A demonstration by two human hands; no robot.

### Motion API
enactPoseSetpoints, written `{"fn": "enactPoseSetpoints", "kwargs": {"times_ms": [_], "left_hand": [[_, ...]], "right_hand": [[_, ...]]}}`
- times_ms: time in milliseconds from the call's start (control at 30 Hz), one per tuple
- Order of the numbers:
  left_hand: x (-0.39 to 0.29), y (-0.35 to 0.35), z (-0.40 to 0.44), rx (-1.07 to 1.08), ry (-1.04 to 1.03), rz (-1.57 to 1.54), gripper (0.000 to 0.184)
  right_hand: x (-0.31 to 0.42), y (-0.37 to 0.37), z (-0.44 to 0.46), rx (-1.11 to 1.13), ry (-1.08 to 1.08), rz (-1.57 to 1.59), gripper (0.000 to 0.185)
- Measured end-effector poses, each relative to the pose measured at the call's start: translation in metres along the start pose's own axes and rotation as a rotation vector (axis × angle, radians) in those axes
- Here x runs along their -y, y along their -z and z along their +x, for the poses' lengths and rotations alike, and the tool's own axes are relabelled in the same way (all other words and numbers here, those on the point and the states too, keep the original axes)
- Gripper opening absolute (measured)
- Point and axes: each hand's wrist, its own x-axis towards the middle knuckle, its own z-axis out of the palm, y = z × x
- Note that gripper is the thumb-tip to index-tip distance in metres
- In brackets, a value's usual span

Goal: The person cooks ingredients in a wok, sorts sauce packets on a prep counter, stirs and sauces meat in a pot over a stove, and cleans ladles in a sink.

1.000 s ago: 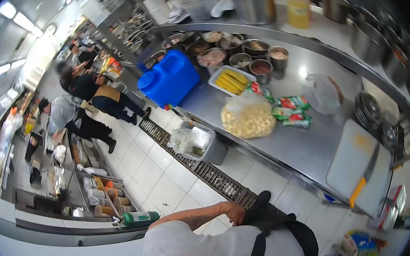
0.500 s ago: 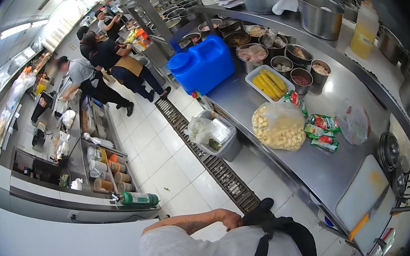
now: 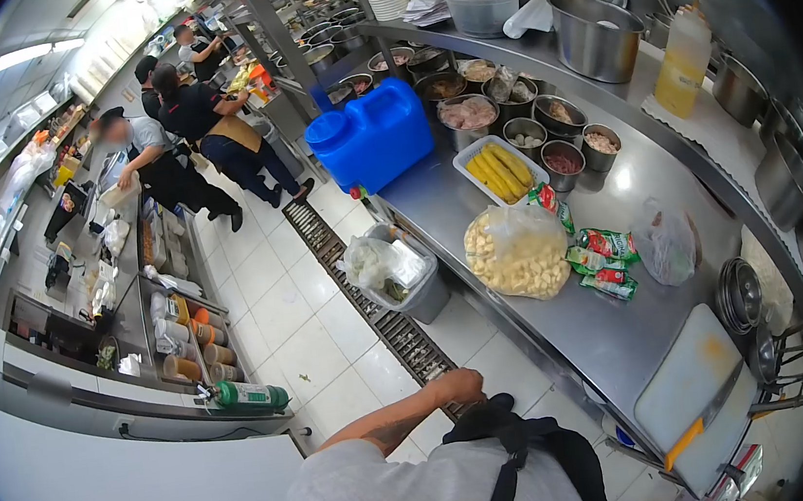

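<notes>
My left hand (image 3: pixel 462 387) is in front of my body, above the black apron (image 3: pixel 498 426) and over the floor drain. Its fingers look curled, and whatever they hold, if anything, is hidden. My right hand is out of view. To the right, on the steel table (image 3: pixel 568 341), lie a bag of pale cut chunks (image 3: pixel 517 256), several green and red packets (image 3: pixel 607 246) and a clear plastic bag (image 3: pixel 665 244). Nearer me, a knife with an orange handle (image 3: pixel 684 443) rests on a white cutting board (image 3: pixel 684 372).
A blue jerrycan (image 3: pixel 375 136), a tray of yellow pieces (image 3: pixel 499 170) and several steel pots (image 3: pixel 563 160) stand farther back. A grey bin (image 3: pixel 417 303) is beside the table. The floor drain (image 3: pixel 366 288) runs along the aisle. Several people work at the far left.
My left hand has lifted away from the apron and reaches farther forward. The view has shifted slightly, so the table sits farther left.
</notes>
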Motion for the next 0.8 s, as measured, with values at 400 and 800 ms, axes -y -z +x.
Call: {"fn": "enactPoseSetpoints", "kwargs": {"times_ms": [400,800], "left_hand": [[-0.026,0.005,0.009,0.171,-0.093,0.002,0.038],[-0.15,0.148,0.047,-0.158,-0.685,-0.226,0.019]], "right_hand": [[0.0,-0.009,0.013,0.02,-0.014,-0.029,0.04],[-0.139,0.023,-0.056,-0.084,0.24,-0.24,0.044]]}}
